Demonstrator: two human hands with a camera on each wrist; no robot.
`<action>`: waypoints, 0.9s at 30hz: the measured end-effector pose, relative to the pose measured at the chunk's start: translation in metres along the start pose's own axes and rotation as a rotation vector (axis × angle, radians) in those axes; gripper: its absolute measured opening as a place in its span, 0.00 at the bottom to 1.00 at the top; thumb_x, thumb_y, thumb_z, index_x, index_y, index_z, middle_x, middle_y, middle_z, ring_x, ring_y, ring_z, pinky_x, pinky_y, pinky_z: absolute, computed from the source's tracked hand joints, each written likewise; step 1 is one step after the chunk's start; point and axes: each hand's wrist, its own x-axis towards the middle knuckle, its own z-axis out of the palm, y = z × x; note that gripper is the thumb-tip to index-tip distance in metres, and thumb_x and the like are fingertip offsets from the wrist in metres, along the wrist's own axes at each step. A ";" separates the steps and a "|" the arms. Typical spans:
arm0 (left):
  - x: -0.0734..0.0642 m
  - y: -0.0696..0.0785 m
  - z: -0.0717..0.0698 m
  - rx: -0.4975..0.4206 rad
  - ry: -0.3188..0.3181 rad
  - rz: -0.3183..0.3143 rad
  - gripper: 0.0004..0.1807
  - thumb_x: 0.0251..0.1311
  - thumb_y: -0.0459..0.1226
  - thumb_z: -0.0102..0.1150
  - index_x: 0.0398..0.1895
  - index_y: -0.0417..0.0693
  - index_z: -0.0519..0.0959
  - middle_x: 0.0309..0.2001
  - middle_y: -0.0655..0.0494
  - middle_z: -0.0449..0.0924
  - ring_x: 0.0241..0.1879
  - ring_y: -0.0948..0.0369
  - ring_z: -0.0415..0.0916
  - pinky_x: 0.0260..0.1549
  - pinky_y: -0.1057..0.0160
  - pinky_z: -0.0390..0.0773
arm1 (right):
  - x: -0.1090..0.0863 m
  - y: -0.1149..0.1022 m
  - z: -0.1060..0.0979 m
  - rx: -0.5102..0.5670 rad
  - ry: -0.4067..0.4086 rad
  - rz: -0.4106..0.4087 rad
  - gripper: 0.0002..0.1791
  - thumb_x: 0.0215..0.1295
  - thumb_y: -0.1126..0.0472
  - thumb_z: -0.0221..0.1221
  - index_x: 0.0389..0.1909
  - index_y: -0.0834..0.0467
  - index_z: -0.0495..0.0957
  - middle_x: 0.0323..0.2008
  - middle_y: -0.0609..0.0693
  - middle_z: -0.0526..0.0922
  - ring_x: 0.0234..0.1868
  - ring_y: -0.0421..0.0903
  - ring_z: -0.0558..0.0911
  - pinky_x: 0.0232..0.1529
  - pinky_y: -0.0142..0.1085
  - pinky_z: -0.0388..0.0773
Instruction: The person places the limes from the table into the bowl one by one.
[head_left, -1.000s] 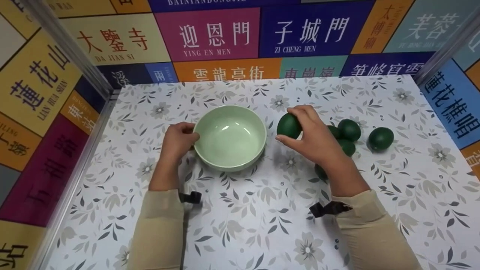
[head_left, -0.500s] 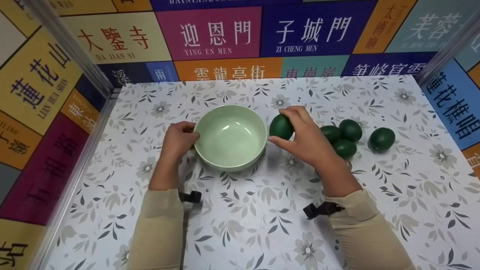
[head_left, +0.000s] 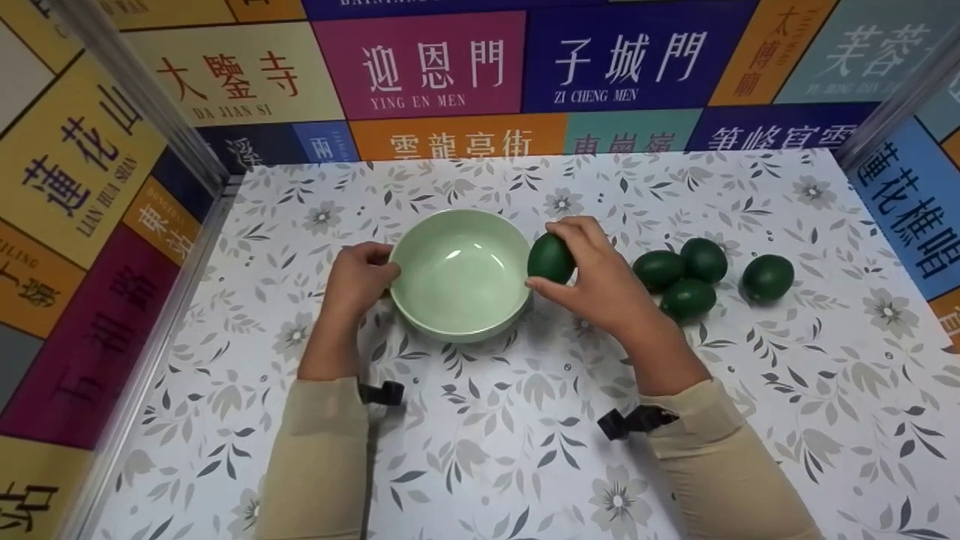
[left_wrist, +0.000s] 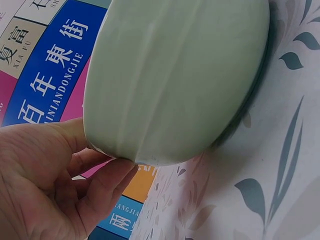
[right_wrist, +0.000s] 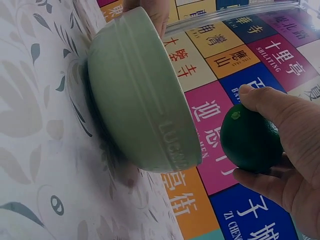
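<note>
In the right hand (head_left: 604, 281), a dark-green glossy oval fruit (head_left: 551, 259), gripped between thumb and fingers, clear of the white floral-print tabletop (head_left: 480, 457). Key relation: the pale-green round glossy bowl (head_left: 457, 281) stands just left of that fruit; right wrist view puts the fruit above rim height, with a gap showing. Long axis appears to run roughly front to back; fingers cover part, so uncertain. The left hand (head_left: 356, 274) pinches the opposite rim, bowl between the two hands; right is nearer the fruit. A cluster of three like fruits (head_left: 677, 271) and a lone fruit (head_left: 767, 279) lie farther right
</note>
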 end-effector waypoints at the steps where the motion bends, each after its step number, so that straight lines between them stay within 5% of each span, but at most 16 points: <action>1: 0.000 0.000 0.000 -0.001 0.001 0.000 0.21 0.63 0.34 0.58 0.60 0.44 0.83 0.51 0.46 0.83 0.43 0.56 0.81 0.36 0.63 0.85 | 0.000 0.000 0.001 -0.002 0.001 -0.002 0.45 0.63 0.41 0.70 0.76 0.54 0.66 0.73 0.56 0.64 0.67 0.58 0.75 0.67 0.55 0.76; 27: -0.002 0.001 0.002 -0.012 0.002 0.008 0.20 0.63 0.33 0.58 0.58 0.43 0.83 0.50 0.46 0.82 0.43 0.54 0.82 0.37 0.63 0.87 | 0.002 0.003 0.012 -0.014 0.018 -0.047 0.43 0.62 0.44 0.72 0.75 0.53 0.68 0.70 0.57 0.66 0.64 0.59 0.78 0.65 0.55 0.77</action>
